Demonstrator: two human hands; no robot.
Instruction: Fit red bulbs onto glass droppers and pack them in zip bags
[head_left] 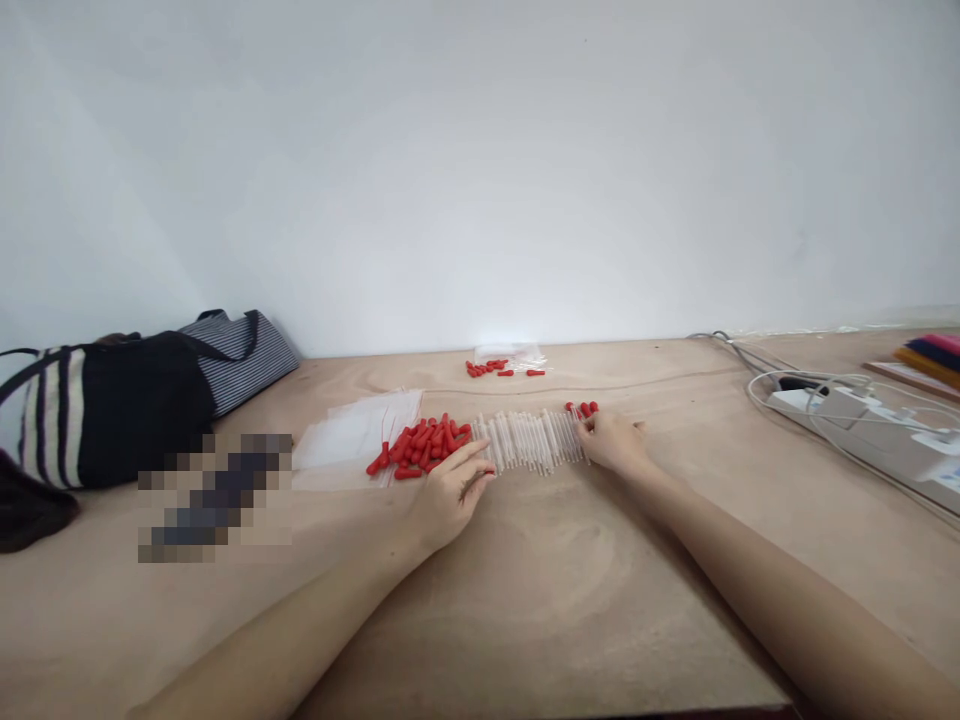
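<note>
A row of thin clear tubes (525,442) lies side by side on the wooden table between my hands. My left hand (448,500) is at the row's left end, thumb and fingers closed on a small red rubber bulb (490,471), of which only a bit shows. Beside it is a pile of red rubber bulbs (424,445), partly on clear plastic bags (330,445). At the row's right end, my right hand (611,440) pinches a thin tube, mostly covered by the fingers. Several red bulbs (589,408) show just beyond those fingertips, seemingly on tube ends.
Near the wall lie more red bulbs (484,368) and a small clear bag (514,354). Dark and striped bags (142,400) stand at left, with a blurred-out dark object (225,495) before them. A white power strip (870,430) with cables lies at right.
</note>
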